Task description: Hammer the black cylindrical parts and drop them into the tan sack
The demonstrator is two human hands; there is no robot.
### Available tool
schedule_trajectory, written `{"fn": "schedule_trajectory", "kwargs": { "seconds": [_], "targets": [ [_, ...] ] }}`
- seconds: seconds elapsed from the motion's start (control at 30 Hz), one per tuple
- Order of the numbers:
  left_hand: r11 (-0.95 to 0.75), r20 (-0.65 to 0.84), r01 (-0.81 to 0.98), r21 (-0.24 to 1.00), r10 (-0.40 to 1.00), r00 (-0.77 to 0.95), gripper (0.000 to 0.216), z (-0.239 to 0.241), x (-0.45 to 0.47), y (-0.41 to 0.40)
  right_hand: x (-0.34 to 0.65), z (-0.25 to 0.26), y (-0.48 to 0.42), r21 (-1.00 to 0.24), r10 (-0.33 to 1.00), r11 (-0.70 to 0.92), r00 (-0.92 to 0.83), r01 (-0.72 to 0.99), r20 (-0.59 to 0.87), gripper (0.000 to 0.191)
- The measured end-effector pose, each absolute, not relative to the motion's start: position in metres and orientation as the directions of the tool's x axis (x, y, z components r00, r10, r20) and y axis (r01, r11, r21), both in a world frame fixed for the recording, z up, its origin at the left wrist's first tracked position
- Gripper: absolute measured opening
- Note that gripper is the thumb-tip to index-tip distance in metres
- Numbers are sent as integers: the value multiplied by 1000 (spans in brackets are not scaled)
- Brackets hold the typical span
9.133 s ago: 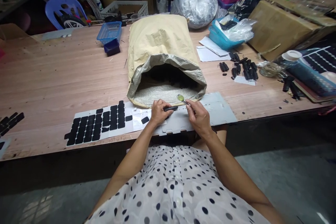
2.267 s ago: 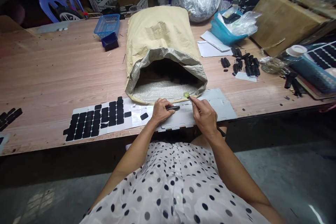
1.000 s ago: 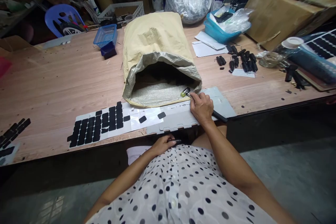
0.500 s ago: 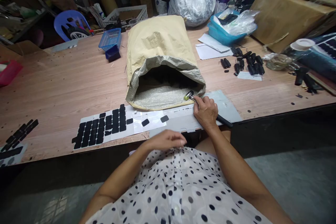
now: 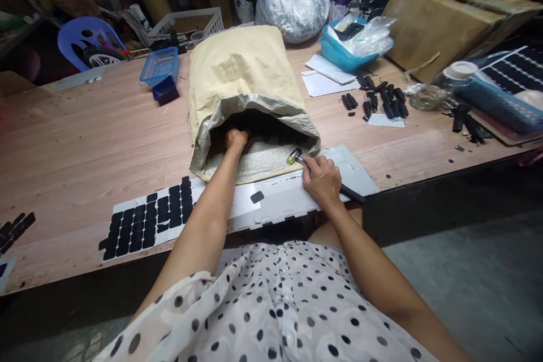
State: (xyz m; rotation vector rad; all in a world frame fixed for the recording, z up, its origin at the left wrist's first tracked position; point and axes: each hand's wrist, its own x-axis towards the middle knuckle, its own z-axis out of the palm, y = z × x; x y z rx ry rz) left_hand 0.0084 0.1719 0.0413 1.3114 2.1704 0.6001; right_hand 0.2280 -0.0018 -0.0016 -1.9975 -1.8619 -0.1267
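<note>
A tan paper sack [image 5: 237, 68] with a woven grey lining lies on the wooden table [image 5: 85, 136], its mouth facing me. My left hand [image 5: 236, 139] reaches into the dark opening; its fingers are hidden inside. My right hand [image 5: 321, 181] rests on a grey flat sheet [image 5: 348, 167] at the table's front edge and grips a small mallet [image 5: 293, 156] with a black handle and a yellow-and-black head near the sack's mouth. A white sheet with rows of black pads [image 5: 148, 220] lies to the left, one loose black pad [image 5: 257, 197] beside my arm.
Several black cylindrical parts [image 5: 377, 103] and white papers [image 5: 324, 76] lie at right. Blue baskets [image 5: 160, 66] and a teal tray [image 5: 343, 54] stand farther back, with a cardboard box [image 5: 441, 28], a plastic bag [image 5: 292, 5] and a blue chair [image 5: 87, 45].
My left hand let go of the thin black piece, dropped to my lap, then reached forward into the sack. My right hand stayed on the grey sheet with the mallet.
</note>
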Motion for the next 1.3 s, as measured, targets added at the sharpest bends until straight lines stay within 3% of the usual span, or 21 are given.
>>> {"fn": "schedule_trajectory", "kwargs": {
  "seconds": [0.2, 0.37, 0.5, 0.87, 1.0, 1.17, 1.3],
  "targets": [
    [359, -161, 733, 578, 931, -328, 20, 52, -1, 143, 228, -1, -2, -240, 937, -24, 105, 971, 333, 34],
    [-66, -56, 729, 681, 988, 142, 24, 53, -4, 61, 227, -3, -1, -250, 934, -25, 111, 968, 339, 35],
    [-181, -74, 706, 684, 946, 314, 20, 38, 2, 15, 228, -3, -1, -248, 930, -33, 120, 968, 347, 35],
    [-257, 55, 716, 649, 955, 292, 18, 11, 5, 5, 234, 0, 0, -295, 940, -26, 125, 955, 319, 34],
    [-238, 33, 702, 671, 956, 293, 15, 11, 6, 6, 236, 2, -8, -406, 934, 28, 121, 914, 337, 35],
    [-209, 22, 680, 703, 962, 273, 15, 11, 9, 7, 229, 9, -31, -606, 901, 210, 90, 767, 425, 37],
    [-180, 0, 665, 725, 965, 261, 14, 11, 11, 7, 217, 19, -49, -657, 894, 312, 22, 686, 447, 37]
  ]
}}
